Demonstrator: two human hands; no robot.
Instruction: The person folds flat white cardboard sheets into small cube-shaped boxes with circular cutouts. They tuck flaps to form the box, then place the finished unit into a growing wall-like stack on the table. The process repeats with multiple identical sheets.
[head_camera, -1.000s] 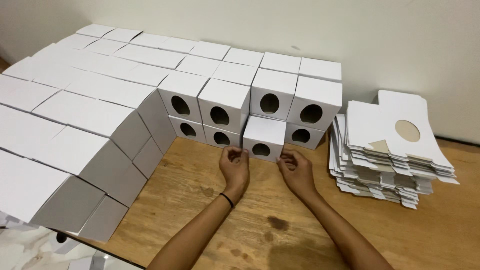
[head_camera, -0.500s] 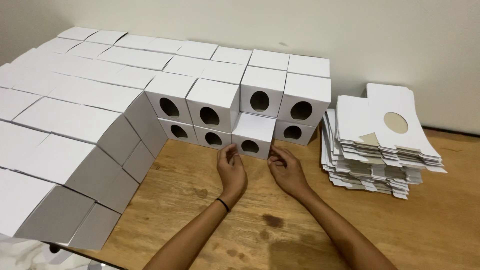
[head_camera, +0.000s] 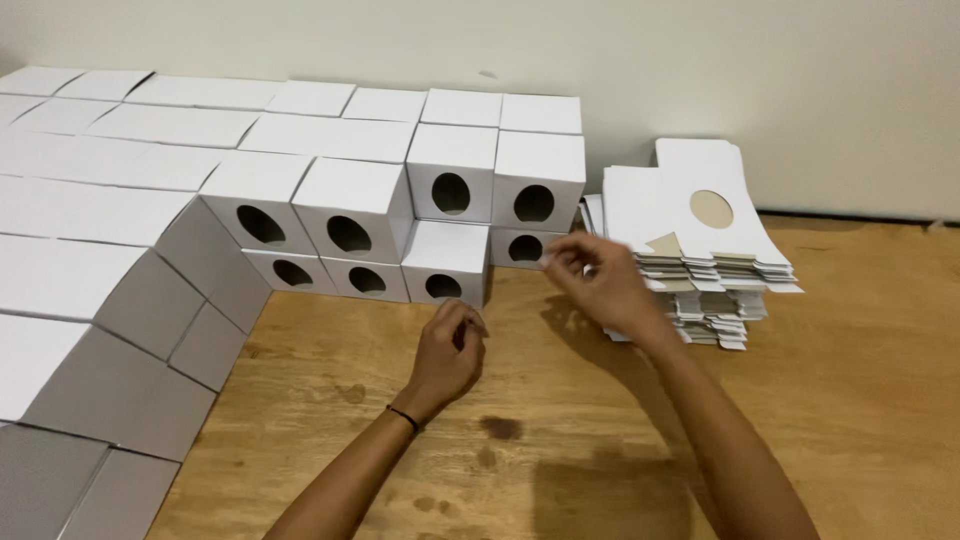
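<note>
At the far left a wide bank of folded white boxes slopes down toward the camera, its grey side panels in shadow; it joins a two-tier wall of white cube boxes, each with an oval hole in its front face, standing against the pale wall; in the lower tier one cube box juts forward of its neighbours, its top left bare, resting on the wooden surface. Just in front of that box hovers the left hand, a thin dark band at its wrist; its grip is loosely curled, fingers bent inward, empty, near the box's lower front edge but not touching it. Further right the right hand is raised above the surface, blurred; its grip is half open with thumb and fingers close together, and I cannot tell whether anything is pinched between them; it lies between the lower right cube box and the stack of flat, unfolded box blanks, overlapping the stack's left edge; the top blank shows a brown oval cut-out.
</note>
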